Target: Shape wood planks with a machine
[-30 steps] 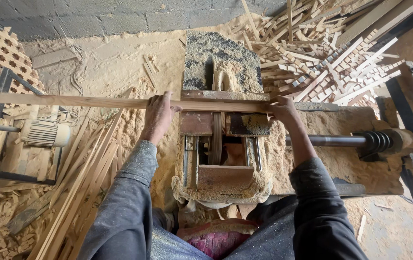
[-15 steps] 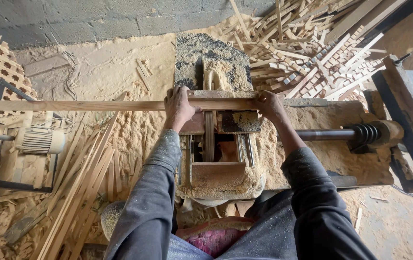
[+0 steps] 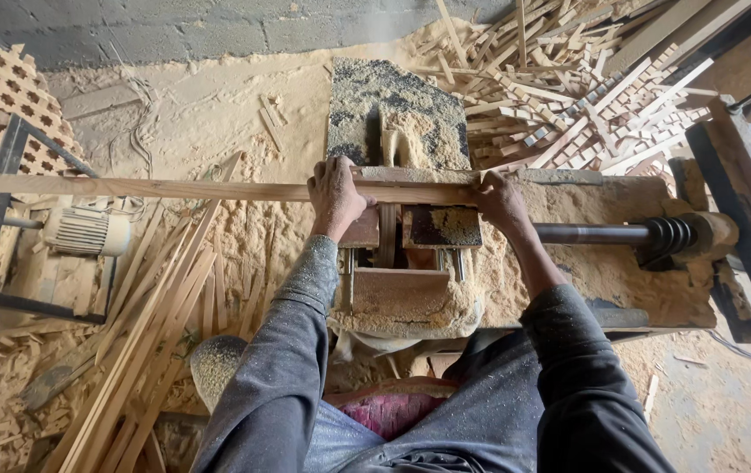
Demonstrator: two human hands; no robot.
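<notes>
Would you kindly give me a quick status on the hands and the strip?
Left hand and right hand both gripping the long wooden strip. Strip lies across the saw table. Nothing blocking it.

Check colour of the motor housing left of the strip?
Pale grey, ribbed motor housing, dusted with sawdust; head view.

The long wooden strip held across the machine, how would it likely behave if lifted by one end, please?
The wooden strip looks thin and very long, so it would probably flex and droop. It likely feels light. Both the left hand and right hand steady it, suggesting it wobbles.
</notes>
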